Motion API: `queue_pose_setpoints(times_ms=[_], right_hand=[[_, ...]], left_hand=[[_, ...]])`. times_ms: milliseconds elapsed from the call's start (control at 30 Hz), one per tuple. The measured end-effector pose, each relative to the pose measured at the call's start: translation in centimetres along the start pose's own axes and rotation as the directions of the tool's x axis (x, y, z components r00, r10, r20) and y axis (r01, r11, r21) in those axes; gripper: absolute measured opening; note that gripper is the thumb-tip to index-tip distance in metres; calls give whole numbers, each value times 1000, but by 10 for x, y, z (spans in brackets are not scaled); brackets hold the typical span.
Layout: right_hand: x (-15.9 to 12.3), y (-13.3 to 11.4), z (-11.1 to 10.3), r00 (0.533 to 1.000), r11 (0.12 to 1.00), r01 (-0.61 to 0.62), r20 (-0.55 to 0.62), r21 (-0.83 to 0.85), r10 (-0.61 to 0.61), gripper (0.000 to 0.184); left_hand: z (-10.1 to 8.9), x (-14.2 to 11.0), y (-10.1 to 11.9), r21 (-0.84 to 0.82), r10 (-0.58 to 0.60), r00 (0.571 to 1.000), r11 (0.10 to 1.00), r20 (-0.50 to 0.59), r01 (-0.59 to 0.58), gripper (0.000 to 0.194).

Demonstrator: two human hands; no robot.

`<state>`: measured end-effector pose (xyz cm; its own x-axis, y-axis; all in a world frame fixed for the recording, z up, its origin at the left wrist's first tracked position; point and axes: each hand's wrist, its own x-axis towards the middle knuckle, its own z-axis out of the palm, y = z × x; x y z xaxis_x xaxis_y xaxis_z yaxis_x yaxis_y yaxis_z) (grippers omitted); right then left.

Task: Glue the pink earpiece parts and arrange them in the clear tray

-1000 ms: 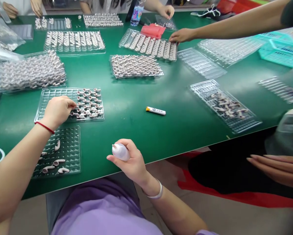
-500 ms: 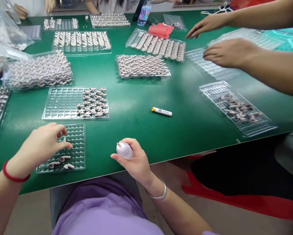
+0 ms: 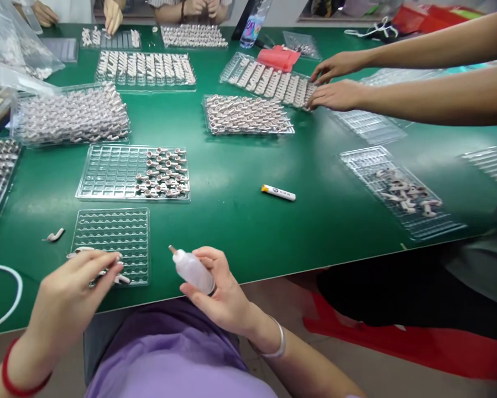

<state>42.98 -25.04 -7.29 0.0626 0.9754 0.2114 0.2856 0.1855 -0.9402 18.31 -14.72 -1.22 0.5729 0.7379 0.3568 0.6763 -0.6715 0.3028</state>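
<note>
My right hand (image 3: 221,290) is wrapped round a small white squeeze bottle (image 3: 193,272), tilted so its thin brownish tip points up and left. My left hand (image 3: 76,284) is over the near part of a clear ridged tray (image 3: 124,232), thumb and forefinger pinched together. A small pale bit shows at those fingertips, too little to name. Under and beside the hand lie a few pale earbud-shell-like pieces (image 3: 123,279), partly hidden by the fingers. One more such piece (image 3: 56,235) lies on the green table left of the tray.
Behind is a clear tray (image 3: 111,171) part filled with pieces. A white marker-like stick (image 3: 278,192) lies at centre. Full trays (image 3: 248,113) stand further back. At right, a co-worker's hands (image 3: 335,94) touch a filled tray; another tray (image 3: 430,221) holds loose pieces. A white cable (image 3: 18,293) curves at left.
My left hand has moved down and toward me over the tray, its fingers closing to a pinch. The bottle has tipped leftward. The co-worker's hands have moved left onto a filled tray.
</note>
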Motion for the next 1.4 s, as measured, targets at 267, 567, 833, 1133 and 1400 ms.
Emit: queue_pose_setpoints(times_ms=[267, 567, 833, 1133, 1400], right_hand=[[-11, -9, 13, 941, 936, 331, 113, -123, -318, 43], [-9, -6, 16, 894, 881, 441, 176, -170, -413, 47], [-11, -5, 16, 881, 862, 462, 218, -207, -420, 45], [-11, -5, 16, 885, 865, 453, 226, -216, -407, 48], [-12, -3, 16, 883, 867, 457, 221, -199, -415, 50]], left_hand=[[11, -67, 36, 181, 120, 992, 975, 39, -125, 26], [19, -71, 37, 171, 110, 994, 979, -16, -106, 28], [19, -71, 38, 141, 100, 994, 985, -34, -95, 33], [20, -72, 38, 142, 97, 994, 986, -41, -90, 33], [22, -74, 36, 148, 84, 996, 986, -33, -78, 33]])
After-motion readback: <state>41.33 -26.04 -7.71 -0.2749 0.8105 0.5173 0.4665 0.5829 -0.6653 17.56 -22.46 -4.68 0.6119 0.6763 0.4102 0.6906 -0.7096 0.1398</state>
